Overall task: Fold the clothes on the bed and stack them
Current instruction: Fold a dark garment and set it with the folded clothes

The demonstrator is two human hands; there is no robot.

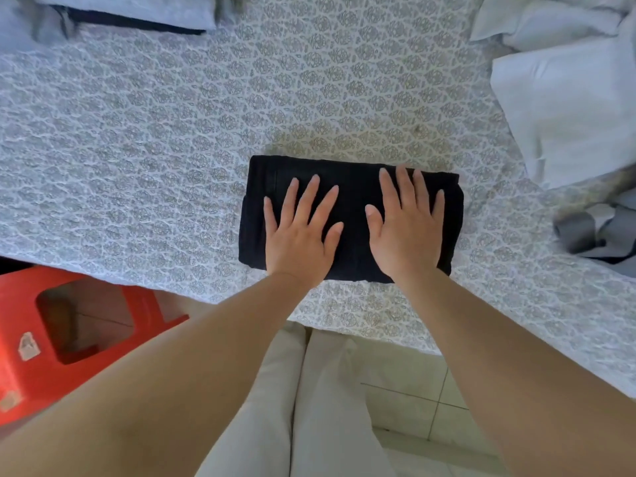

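Observation:
A black garment [351, 197], folded into a thick rectangle, lies on the patterned bed cover [172, 139] near its front edge. My left hand [299, 232] rests flat on the left half of it, fingers spread. My right hand [407, 228] lies flat on the right half, fingers also apart. Neither hand grips the cloth. A pile of white clothes [564, 98] sits at the right, with a rumpled grey garment [599, 228] just below it. A folded light piece with a dark edge [127, 12] lies at the far left.
A red plastic stool [65, 339] stands on the floor at the left, beside the bed's front edge. Tiled floor [413, 397] shows below the bed edge, with my light trousers [303, 407] between my arms.

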